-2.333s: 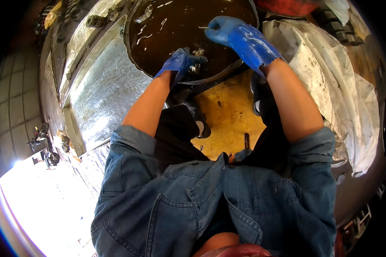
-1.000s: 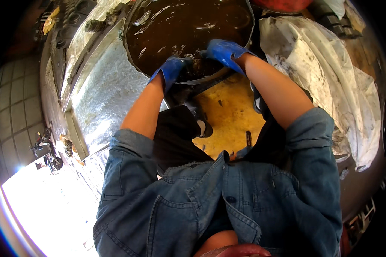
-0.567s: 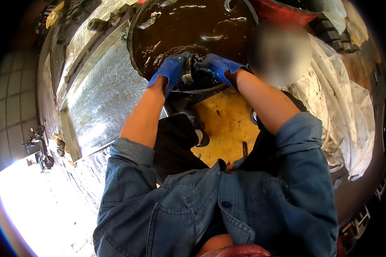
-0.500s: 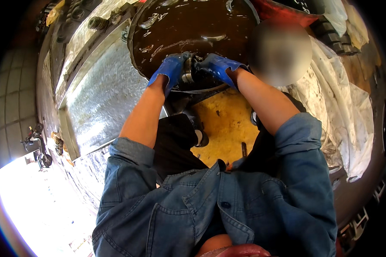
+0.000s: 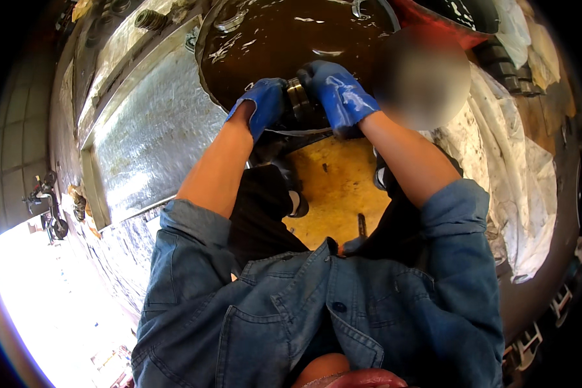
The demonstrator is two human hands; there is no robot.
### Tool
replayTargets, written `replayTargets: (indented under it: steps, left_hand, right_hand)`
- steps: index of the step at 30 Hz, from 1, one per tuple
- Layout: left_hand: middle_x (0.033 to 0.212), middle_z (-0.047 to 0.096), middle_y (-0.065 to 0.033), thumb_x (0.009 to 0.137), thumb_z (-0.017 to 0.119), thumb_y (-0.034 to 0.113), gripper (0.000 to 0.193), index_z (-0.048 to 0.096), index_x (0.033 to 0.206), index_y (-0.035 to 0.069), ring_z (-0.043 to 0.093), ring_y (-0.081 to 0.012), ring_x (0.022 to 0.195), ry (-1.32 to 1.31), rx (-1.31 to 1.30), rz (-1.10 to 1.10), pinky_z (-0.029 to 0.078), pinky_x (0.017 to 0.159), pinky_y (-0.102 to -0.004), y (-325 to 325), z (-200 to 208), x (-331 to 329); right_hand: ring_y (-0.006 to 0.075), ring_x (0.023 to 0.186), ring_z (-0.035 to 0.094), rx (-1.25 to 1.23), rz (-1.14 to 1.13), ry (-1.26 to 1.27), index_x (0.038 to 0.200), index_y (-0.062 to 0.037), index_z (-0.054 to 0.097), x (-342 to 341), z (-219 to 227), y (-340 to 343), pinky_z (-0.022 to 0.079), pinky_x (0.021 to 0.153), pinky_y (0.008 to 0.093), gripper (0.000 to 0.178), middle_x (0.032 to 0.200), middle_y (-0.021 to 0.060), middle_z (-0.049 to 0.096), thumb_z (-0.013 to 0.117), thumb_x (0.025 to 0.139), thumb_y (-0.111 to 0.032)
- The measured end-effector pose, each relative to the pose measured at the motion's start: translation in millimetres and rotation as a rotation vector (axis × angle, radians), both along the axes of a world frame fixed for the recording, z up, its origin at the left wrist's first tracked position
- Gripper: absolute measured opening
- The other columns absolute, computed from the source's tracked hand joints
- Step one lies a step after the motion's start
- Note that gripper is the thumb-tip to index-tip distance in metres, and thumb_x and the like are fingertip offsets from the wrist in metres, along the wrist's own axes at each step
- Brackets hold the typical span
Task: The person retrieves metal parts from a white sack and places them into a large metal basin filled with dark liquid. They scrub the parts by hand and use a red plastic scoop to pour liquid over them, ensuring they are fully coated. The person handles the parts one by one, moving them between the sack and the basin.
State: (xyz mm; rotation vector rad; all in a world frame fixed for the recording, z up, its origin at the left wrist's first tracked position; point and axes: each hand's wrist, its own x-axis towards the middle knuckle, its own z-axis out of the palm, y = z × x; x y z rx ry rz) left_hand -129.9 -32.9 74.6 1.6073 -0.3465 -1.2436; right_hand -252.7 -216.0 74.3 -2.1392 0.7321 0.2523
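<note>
A shiny, grooved metal ring part (image 5: 297, 98) is held between my two gloved hands, over the near edge of a round tub (image 5: 202, 68) of dark brown liquid. My left hand (image 5: 267, 107), in a blue glove, is closed on the ring part's left side. From the other side my right hand (image 5: 336, 96), also gloved in blue, grips its upper right; its fingertips are dark and partly hidden. Another curved metal piece (image 5: 233, 22) shows at the liquid's surface toward the far left, and one more (image 5: 359, 8) lies near the far rim.
Left of the tub is a wide, wet metal tray (image 5: 155, 116), with a ribbed metal part (image 5: 150, 19) beyond it. At the far right are a red container (image 5: 427, 16), stacked dark parts (image 5: 507, 64) and a crumpled white sheet (image 5: 498, 168). Yellow floor (image 5: 330, 181) shows between my legs.
My right hand has turned and risen over the ring part, its back now facing up. The ring part shows more of its grooved side. The view has shifted slightly.
</note>
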Motion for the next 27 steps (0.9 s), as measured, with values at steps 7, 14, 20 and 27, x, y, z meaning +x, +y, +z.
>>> replayTargets:
  steps: [7, 14, 20, 27]
  left_hand:
    - [0.094, 0.074, -0.0205, 0.09, 0.06, 0.013, 0.018, 0.074, 0.099, 0.006, 0.073, -0.0381, 0.086, -1.218, 0.366, -0.519, 0.056, 0.077, -0.0415, -21.3, 31.1, -28.1]
    - [0.135, 0.058, -0.023, 0.099, 0.057, 0.02, 0.044, 0.048, 0.137, -0.001, 0.061, -0.0374, 0.12, -0.221, 0.099, -0.134, 0.052, 0.1, -0.0439, -5.3, 12.3, -1.2]
    - [0.147, 0.052, -0.0252, 0.107, 0.049, 0.022, 0.047, 0.043, 0.147, -0.002, 0.054, -0.0416, 0.132, 0.176, -0.079, 0.32, 0.048, 0.111, -0.0483, -19.0, 63.9, -30.0]
    - [0.153, 0.046, -0.0248, 0.11, 0.043, 0.026, 0.048, 0.043, 0.149, -0.002, 0.049, -0.0386, 0.139, 0.195, -0.383, 0.319, 0.044, 0.114, -0.0475, 6.2, 63.1, -15.5]
  right_hand:
    - [0.0398, 0.104, 0.07, 0.208, 0.135, -0.242, 0.114, -0.0046, 0.073, -23.6, -36.9, -2.0, 0.053, 0.091, 0.0436, 0.039, 0.11, 0.0258, 0.071, 0.063, 0.094, -0.036]
    - [0.0436, 0.092, 0.07, -0.08, 0.267, -0.096, 0.099, -0.0067, 0.077, -7.7, -12.7, 10.5, 0.056, 0.082, 0.0431, 0.027, 0.096, 0.0288, 0.07, 0.068, 0.082, -0.026]
    - [0.042, 0.094, 0.071, -0.204, 0.202, 0.079, 0.099, -0.0062, 0.077, -24.5, -17.3, 10.9, 0.056, 0.084, 0.0442, 0.031, 0.098, 0.0242, 0.073, 0.07, 0.079, -0.029]
    - [0.0405, 0.098, 0.07, -0.301, 0.409, 0.173, 0.106, -0.0036, 0.072, -24.6, -7.3, 18.4, 0.055, 0.087, 0.0463, 0.039, 0.1, 0.0212, 0.074, 0.068, 0.084, -0.035]
